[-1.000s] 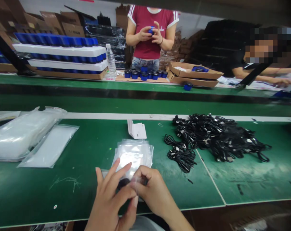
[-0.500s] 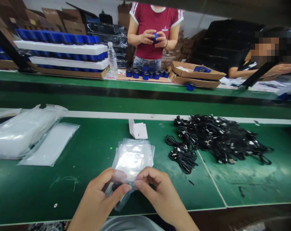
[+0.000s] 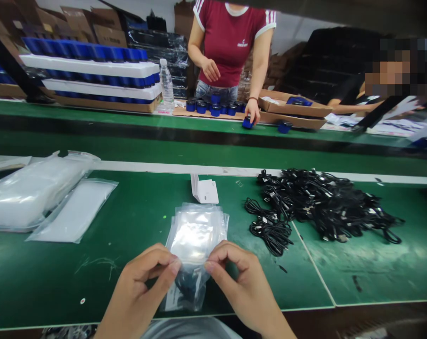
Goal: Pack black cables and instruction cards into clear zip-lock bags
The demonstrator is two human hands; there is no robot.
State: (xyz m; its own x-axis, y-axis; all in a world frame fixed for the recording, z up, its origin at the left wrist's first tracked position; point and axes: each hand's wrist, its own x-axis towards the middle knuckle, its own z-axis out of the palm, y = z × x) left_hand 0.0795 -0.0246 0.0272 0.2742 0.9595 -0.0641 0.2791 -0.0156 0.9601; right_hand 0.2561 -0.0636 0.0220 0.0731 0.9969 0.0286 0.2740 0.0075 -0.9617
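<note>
Two green benches (image 3: 58, 282), cartons (image 3: 107, 34) behind, bag (image 3: 189, 288) held.

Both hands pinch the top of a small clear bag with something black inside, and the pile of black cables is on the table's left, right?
Not quite: the head view shows the pile of black cables on the right of the table. The left hand and right hand do pinch the top of the small clear bag with something black inside.
</note>
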